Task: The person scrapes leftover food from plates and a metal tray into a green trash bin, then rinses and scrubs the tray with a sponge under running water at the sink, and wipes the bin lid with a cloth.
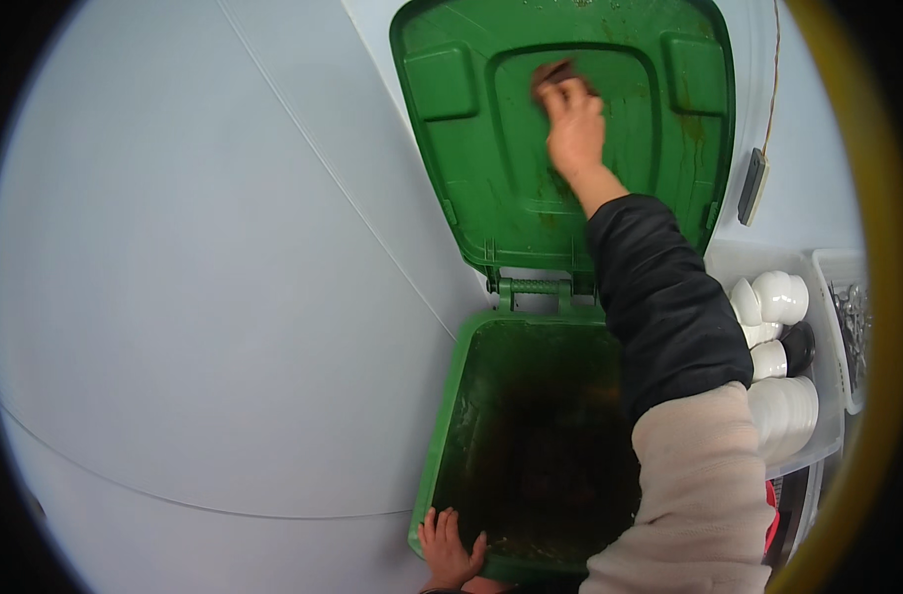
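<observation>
A green plastic wheelie bin (463,349) stands before me, its inside dark and stained. Its hinged lid (451,163) is tipped back, the underside facing me with brown streaks and drips on it. Against the upper middle of that underside, my right hand (576,130) holds a brown cloth (552,74), slightly blurred. My right arm reaches over the bin and hides its right rim. At the near left corner, my left hand (450,549) rests on the bin's rim with fingers spread and grips no separate thing.
Pale wall panels (199,260) with seams rise on the left. To the right, a clear plastic tub (782,464) holds white bowls (782,297) and a black dish (798,349). Beside it is a white basket (830,327) of metal cutlery. A small grey block (752,189) hangs on a cord.
</observation>
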Action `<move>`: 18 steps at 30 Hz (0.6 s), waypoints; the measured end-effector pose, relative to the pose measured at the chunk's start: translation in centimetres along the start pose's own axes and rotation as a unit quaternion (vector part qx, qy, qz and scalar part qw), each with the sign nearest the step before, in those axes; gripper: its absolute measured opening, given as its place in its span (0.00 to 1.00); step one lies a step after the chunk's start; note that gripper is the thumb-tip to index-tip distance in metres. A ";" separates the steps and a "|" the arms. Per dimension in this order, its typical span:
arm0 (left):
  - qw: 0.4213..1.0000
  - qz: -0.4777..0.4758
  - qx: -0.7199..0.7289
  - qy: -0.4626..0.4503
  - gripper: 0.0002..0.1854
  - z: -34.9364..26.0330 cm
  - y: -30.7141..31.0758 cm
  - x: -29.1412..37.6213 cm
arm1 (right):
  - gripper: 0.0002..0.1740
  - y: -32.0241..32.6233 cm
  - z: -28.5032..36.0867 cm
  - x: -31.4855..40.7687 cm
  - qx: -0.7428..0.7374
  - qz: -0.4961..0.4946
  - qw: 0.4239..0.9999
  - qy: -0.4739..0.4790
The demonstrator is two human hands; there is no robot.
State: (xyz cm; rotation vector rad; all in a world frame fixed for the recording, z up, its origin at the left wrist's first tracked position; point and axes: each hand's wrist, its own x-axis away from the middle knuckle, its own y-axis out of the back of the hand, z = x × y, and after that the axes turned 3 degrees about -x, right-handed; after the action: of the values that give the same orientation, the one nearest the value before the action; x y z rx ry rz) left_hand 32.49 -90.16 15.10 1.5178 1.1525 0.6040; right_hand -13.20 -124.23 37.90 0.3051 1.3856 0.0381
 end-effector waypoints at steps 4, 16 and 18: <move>1.000 -0.005 0.001 -0.010 0.31 0.7 0.0 0.2 | 0.18 1.5 1.3 6.6 -0.013 0.172 0.978 0.115; 1.000 0.018 -0.011 0.014 0.30 -0.4 0.8 0.8 | 0.31 8.0 -9.5 -1.0 0.057 0.085 0.995 0.001; 1.000 0.024 0.004 0.014 0.30 -0.5 0.4 0.8 | 0.27 6.4 -7.6 2.7 0.011 0.076 0.997 0.001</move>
State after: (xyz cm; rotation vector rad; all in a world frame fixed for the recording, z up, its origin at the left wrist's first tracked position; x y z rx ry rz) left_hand 32.53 -89.24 15.51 1.5516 1.1437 0.6565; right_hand -19.10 -116.08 35.65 0.4294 1.3626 0.1492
